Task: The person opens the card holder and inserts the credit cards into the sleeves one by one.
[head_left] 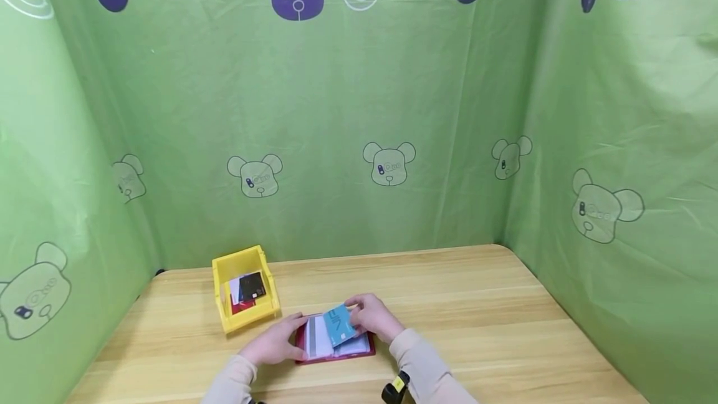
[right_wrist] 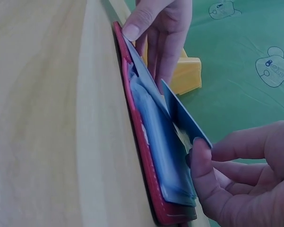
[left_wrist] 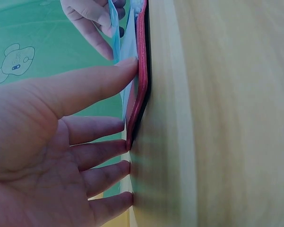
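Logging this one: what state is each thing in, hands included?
Red card holder: lying open on the table.
Blue card: tilted above the holder; whether it touches the holder is unclear.
Right hand: fingers pinching the blue card.
Left hand: fingers fairly straight, touching the holder's left part.
Yellow bin: open-topped, with cards inside.
Black card: in the bin, partly over other cards.

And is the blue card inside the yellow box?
No, the right hand is pinching the blue card over the red card holder, away from the yellow box.
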Available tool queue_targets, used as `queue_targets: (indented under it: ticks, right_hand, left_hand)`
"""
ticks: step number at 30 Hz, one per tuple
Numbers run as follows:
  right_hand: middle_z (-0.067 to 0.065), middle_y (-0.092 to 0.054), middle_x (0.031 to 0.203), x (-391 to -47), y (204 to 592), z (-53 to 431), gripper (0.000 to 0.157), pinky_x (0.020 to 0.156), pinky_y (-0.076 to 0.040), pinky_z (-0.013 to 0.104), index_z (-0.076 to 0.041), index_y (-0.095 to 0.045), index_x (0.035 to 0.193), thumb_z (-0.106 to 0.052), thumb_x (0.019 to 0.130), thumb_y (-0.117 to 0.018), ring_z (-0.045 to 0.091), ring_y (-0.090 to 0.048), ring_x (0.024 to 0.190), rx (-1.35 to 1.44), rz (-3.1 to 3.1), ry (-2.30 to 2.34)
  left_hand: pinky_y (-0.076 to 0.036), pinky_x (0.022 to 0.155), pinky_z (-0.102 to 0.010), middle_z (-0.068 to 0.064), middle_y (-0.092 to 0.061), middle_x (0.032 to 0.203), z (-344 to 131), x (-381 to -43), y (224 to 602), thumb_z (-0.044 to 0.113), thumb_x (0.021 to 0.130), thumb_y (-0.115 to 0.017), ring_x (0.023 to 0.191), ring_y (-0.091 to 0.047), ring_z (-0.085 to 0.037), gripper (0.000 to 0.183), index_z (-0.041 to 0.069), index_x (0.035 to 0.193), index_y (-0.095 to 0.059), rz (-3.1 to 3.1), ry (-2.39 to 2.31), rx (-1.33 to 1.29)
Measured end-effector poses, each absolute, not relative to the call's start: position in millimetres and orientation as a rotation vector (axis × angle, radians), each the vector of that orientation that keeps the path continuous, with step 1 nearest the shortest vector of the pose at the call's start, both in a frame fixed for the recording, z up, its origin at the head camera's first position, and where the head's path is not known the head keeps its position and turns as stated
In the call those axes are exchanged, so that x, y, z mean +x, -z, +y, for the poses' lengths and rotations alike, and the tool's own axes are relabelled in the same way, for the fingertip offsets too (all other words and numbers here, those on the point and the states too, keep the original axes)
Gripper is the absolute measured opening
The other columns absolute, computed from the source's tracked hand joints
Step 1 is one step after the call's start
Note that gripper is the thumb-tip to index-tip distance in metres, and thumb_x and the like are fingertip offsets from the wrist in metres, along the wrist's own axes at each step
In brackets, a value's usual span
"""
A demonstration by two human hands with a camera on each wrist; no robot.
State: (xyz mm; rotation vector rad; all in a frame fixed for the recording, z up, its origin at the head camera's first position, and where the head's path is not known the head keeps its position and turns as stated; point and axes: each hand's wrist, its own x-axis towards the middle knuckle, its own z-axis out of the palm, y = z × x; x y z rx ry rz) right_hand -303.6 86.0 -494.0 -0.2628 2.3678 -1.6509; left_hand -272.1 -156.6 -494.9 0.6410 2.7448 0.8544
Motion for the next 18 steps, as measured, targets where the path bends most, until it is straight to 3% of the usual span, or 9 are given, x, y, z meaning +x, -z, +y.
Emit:
queue_targets:
  ticks: [8, 18]
  right_hand:
    - [0.009, -0.056, 0.08, -299.3, 493.3, 81.1, 0.05, 0.052, -0.057, 0.027, 0.01, -0.054, 0.125, 0.016, 0.076, -0.055, 0.013, -0.053, 0.056, -0.288, 2.4, 1.634]
    - [0.006, -0.051, 0.078, -295.4, 492.0, 75.1, 0.046, 0.047, -0.051, 0.023, 0.003, -0.058, 0.121, 0.014, 0.077, -0.061, 0.015, -0.052, 0.059, -0.321, 2.579, 1.443]
  left_hand:
    - [-0.033, 0.11, -0.065, -0.03, -0.041, 0.147, -156.2, -270.6, 494.4, 0.026, 0.078, -0.079, 0.133, -0.041, -0.05, 0.077, 0.0, 0.142, -0.045, 2.749, -0.855, 0.646]
    - [-0.033, 0.11, -0.066, -0.03, -0.041, 0.147, -155.9, -270.1, 493.1, 0.026, 0.078, -0.078, 0.133, -0.041, -0.05, 0.077, 0.0, 0.143, -0.045, 2.748, -0.858, 0.65]
